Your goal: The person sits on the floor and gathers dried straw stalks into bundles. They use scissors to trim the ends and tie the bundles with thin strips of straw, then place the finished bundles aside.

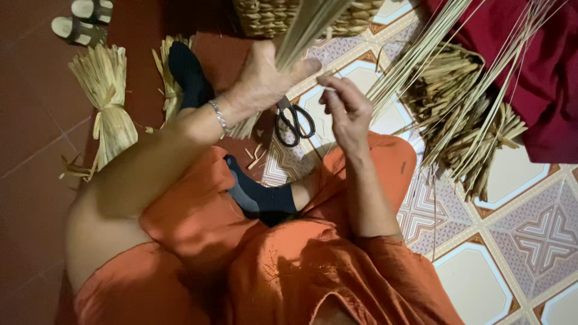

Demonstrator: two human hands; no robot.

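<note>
1. Left hand [265,78] clamped around a bundle of pale reeds [304,27], held upright — apparently to keep the strands together and within reach.
2. Right hand [344,107] just beside it, fingertips pinched together near the bundle; too fine to tell whether on a single strand.
3. Scissors [294,123] lying on the patterned floor [512,241] between the knees, close at hand.
4. Woven basket [265,17] just beyond the bundle.

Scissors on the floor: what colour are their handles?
Black handles on the scissors, seen in the head view.
</note>
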